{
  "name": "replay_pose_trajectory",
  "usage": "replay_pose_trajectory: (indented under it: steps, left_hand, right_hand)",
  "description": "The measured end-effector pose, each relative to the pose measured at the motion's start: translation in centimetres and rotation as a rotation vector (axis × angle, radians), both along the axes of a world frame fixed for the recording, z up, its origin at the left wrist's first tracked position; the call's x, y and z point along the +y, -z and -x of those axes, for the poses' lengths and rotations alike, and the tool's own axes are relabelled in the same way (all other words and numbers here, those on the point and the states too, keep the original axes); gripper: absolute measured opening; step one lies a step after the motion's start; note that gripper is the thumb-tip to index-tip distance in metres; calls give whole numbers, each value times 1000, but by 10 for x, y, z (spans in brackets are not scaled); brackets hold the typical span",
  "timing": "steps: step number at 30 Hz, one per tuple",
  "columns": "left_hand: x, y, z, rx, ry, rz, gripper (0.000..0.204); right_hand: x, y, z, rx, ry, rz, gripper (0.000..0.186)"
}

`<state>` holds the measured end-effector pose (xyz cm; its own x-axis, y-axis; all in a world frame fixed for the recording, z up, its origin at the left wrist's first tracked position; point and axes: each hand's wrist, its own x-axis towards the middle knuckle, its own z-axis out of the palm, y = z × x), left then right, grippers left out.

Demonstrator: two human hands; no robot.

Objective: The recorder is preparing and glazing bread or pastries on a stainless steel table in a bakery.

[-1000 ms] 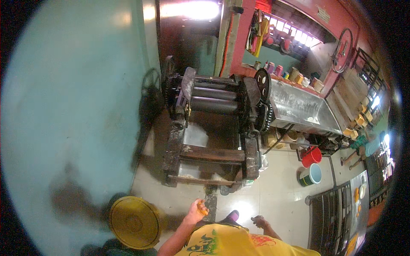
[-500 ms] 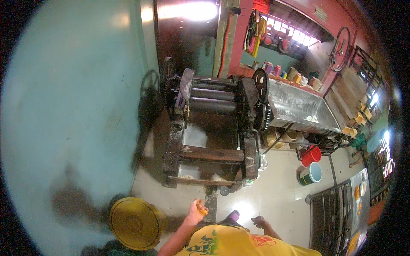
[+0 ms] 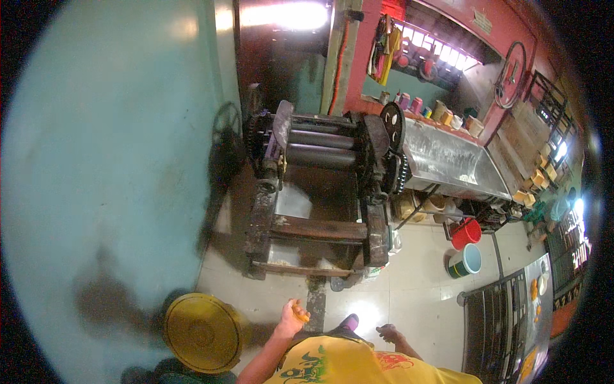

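A: Where did the roller machine [image 3: 318, 230] lie from the fingers?

B: Ahead of both hands, across a short stretch of tiled floor [image 3: 409, 288]; neither touched it. The left hand [image 3: 295, 313] was nearer, a little left of the frame's middle. The right hand [image 3: 389, 333] hung farther back, off toward the right leg. The dark rollers [image 3: 323, 158] had their long axis running left to right.

A: State of the fingers?

B: Left: curled inward, orange tint at the palm. I could not tell whether they gripped anything. Right: small and shadowed; could not tell.

A: Containers?

B: Yellow-lidded bin [image 3: 201, 333], left of the left hand: lid on, contents hidden. Red bucket [image 3: 466, 235] and green-and-white bucket [image 3: 458, 265] stood close together on the right; contents not made out. Metal trough [image 3: 441, 150], right of the machine, held a white patch [image 3: 469, 178], substance uncertain. Small jars [image 3: 417, 105] lined the ledge behind it, contents unreadable.
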<state>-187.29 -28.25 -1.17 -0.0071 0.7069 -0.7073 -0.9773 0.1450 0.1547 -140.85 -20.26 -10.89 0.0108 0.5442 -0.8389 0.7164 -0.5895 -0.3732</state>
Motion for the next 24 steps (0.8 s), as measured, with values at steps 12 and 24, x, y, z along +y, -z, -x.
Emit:
replay_pose_trajectory:
  steps: [12, 24]
  left_hand:
    - [-10, 1, 10, 33, -29, 7, 19]
    - [-7, 0, 20, 30, -11, -31, 17]
  right_hand:
    - [4, 18, 7, 43, -10, -36, 56]
    - [7, -21, 37, 70, -65, -77, 52]
